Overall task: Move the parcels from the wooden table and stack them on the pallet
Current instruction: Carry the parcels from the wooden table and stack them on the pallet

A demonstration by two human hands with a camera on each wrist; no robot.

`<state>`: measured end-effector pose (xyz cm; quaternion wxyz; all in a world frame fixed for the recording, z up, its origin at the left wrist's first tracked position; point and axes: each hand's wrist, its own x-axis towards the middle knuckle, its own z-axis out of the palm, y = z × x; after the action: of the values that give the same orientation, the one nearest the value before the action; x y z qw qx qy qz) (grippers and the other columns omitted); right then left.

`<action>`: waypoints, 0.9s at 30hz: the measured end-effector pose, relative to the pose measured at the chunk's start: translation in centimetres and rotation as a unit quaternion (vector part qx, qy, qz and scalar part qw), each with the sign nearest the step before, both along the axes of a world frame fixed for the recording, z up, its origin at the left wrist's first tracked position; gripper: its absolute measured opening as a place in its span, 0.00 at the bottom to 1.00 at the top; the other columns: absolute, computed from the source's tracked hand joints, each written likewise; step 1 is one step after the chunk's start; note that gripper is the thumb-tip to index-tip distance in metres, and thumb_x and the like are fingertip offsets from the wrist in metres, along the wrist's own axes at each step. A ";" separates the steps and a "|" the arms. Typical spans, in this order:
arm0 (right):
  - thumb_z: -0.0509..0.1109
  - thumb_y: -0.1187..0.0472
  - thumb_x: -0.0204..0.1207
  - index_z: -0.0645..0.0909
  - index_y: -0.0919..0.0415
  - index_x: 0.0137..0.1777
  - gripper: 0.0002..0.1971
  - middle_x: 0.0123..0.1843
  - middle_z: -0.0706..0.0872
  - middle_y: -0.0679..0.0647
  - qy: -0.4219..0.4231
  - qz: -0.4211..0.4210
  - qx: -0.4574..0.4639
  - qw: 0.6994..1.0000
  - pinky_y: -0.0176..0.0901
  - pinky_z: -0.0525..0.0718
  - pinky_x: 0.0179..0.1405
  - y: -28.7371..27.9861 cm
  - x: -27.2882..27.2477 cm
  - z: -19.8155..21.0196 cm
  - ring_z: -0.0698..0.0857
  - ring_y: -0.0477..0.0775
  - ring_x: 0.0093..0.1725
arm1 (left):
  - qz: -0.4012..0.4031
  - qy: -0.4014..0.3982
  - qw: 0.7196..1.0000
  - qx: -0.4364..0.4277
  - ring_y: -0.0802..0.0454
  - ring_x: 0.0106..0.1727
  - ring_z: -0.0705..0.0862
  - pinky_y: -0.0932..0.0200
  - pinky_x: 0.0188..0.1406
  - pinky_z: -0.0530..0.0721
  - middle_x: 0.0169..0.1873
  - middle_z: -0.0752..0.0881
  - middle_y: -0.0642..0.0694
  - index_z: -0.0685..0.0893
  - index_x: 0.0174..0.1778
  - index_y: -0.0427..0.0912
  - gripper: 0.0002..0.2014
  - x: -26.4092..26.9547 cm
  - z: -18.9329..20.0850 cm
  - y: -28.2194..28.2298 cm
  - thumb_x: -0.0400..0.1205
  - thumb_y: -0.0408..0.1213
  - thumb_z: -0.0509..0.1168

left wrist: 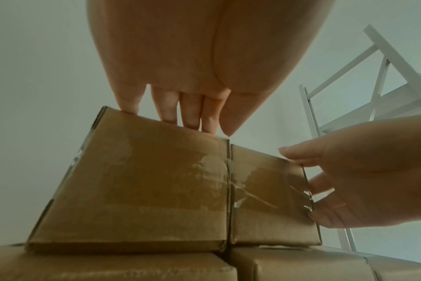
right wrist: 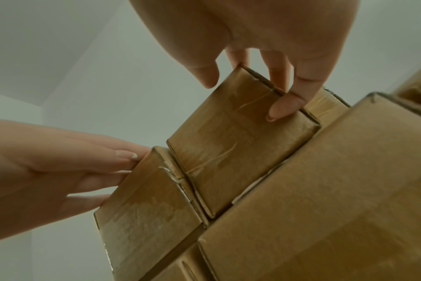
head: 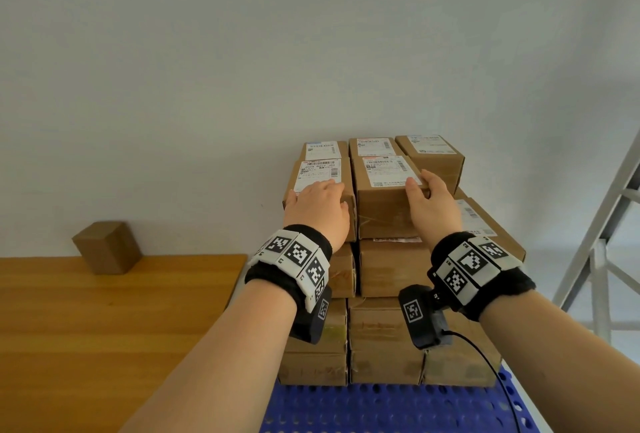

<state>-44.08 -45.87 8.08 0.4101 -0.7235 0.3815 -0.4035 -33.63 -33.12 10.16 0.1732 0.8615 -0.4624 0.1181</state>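
Several brown cardboard parcels stand stacked on the blue pallet (head: 381,408). My left hand (head: 318,204) lies flat on the top front-left parcel (head: 318,172), fingers (left wrist: 187,114) straight over its top edge. My right hand (head: 429,197) grips the neighbouring top parcel (head: 384,204) at its right front corner, thumb on the labelled top and fingers (right wrist: 286,106) down its right side. The two parcels (left wrist: 137,180) (left wrist: 264,190) sit side by side, touching. One small plain parcel (head: 107,247) stands on the wooden table (head: 104,328), at its far edge by the wall.
The table's right edge borders the pallet stack. A white metal rack (head: 606,224) rises at the right of the pallet. A black cable (head: 485,356) hangs from my right wrist camera over the pallet. A plain wall stands close behind the stack.
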 end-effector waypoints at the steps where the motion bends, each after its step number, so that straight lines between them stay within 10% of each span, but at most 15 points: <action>1: 0.56 0.48 0.84 0.62 0.54 0.80 0.26 0.69 0.78 0.55 0.001 0.001 0.001 1.000 0.42 0.77 0.51 0.0 -0.1 0.0 0.78 0.50 0.54 | 0.000 0.000 1.000 0.000 0.48 0.75 0.68 0.45 0.76 0.60 0.74 0.72 0.48 0.70 0.73 0.46 0.19 0.0 0.0 0.0 0.86 0.42 0.51; 11: 0.59 0.48 0.82 0.72 0.54 0.73 0.22 0.76 0.66 0.57 0.043 -0.074 -0.160 0.983 0.48 0.69 0.65 2.0 -1.0 1.5 0.63 0.60 0.74 | -0.008 0.042 0.995 -0.085 0.47 0.74 0.71 0.48 0.76 0.66 0.72 0.74 0.46 0.72 0.73 0.44 0.19 -0.3 0.6 0.0 0.86 0.39 0.52; 27: 0.63 0.58 0.81 0.82 0.58 0.46 0.07 0.39 0.85 0.48 -0.048 0.218 -0.132 0.966 0.32 0.78 0.38 11.7 6.7 0.8 0.81 0.44 0.38 | 0.099 0.086 0.963 -0.234 0.55 0.60 0.81 0.65 0.57 0.74 0.57 0.85 0.51 0.81 0.65 0.46 0.16 2.4 -0.1 10.2 0.86 0.36 0.51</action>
<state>-37.34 -34.14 8.86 0.4064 -0.8170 0.1379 -0.3853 -31.23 -22.93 10.10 0.3964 0.8452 -0.3181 0.1653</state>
